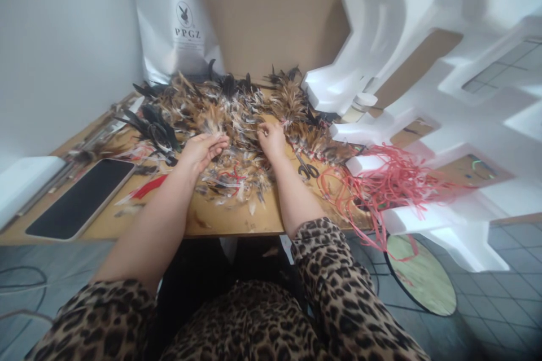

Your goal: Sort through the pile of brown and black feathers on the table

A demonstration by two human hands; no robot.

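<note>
My left hand (204,151) is closed, with its thumb and fingertips at the base of a tuft of brown feathers (210,119). To its right, my right hand (272,140) is curled in a pinch over the feather pile; whatever is between its fingertips is too small to make out. Brown, white and black feathers (249,102) spread around both hands. Several red strips (232,176) lie among the loose feathers nearer me. Black-handled scissors (307,170) rest right of my right wrist, their blades partly hidden by feathers.
A phone (82,197) lies at the table's left. Tangled red ribbons (393,177) hang over the right edge beside white foam pieces (453,214). A white PPGZ bag (178,62) stands behind, near brown cardboard (279,17). A round stool (421,273) is below right.
</note>
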